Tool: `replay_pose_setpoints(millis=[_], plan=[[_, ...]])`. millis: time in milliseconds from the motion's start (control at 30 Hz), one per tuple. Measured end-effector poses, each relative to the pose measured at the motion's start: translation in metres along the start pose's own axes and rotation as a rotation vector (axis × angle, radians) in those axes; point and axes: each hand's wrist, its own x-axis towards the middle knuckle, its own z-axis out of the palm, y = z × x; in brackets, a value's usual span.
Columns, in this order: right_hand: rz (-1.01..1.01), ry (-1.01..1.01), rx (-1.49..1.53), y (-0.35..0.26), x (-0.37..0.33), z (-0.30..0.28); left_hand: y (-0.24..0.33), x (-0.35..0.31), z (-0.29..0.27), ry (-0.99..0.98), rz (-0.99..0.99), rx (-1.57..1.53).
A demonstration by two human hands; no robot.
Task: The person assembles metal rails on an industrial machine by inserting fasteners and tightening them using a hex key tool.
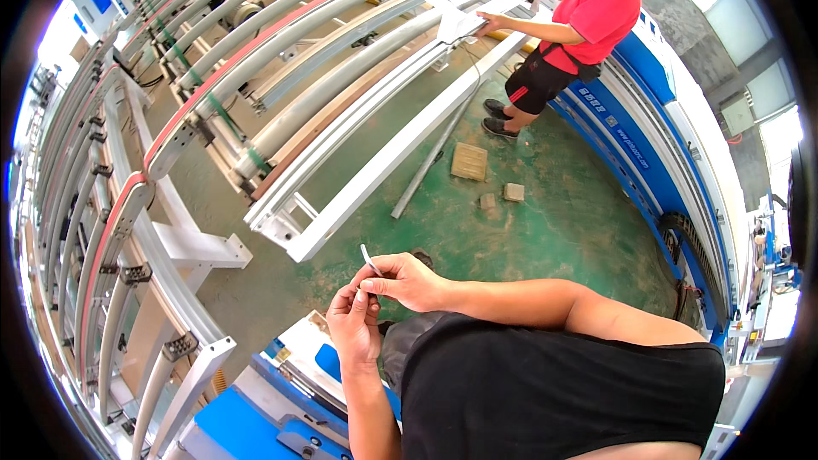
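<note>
Slim pale strip (370, 261) is being held up out front of the body, over the green floor, with its free end sticking up past the fingers. It's being pinched by the right hand (406, 279), thumb and forefinger clamped together on it. The left hand (353, 324) is being kept right up against the right one, fingertips bunched; whether the strip's lower end is being gripped there too can't be told, as it's being hidden by fingers.

Underfoot, a dusty green floor (588, 247) is being shown, workshop style, with a big blue-and-white machine (626, 140) being seen along the right.

Container-wise, a dark pouch (589, 69) is being worn at the waist by a co-worker (601, 13) in a red top; its contents are being hidden.

Much of the left is being taken up by racks of grey tubes (341, 95), with a reddish band (247, 54) running along. A white beam (409, 147) is being pointed almost at the hands. Floor space beyond is being cluttered by a grey pipe (436, 152), a square tan block (469, 161) and two smaller blocks (514, 192).
</note>
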Motion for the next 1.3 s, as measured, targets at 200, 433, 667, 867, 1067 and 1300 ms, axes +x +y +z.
replay_pose_setpoints(millis=[200,433,667,867,1067,1300], plan=[[0.008,0.117,-0.087,-0.027,-0.006,-0.049,-0.013,0.028,0.045,0.057,-0.015,0.193],[0.103,0.004,-0.252,-0.067,-0.008,-0.091,-0.016,0.060,0.059,-0.058,-0.108,0.405],[0.032,-0.026,-0.358,-0.052,-0.005,-0.125,-0.043,0.070,0.055,-0.092,-0.290,0.138],[0.040,0.337,0.312,-0.063,-0.006,-0.178,-0.052,0.056,0.042,-0.099,-0.371,-0.079],[-0.308,0.593,0.493,-0.098,-0.006,-0.279,-0.058,0.024,0.001,-0.103,-0.305,-0.204],[-0.428,0.567,0.506,-0.138,-0.025,-0.361,-0.070,-0.011,-0.035,-0.037,-0.239,-0.268]])
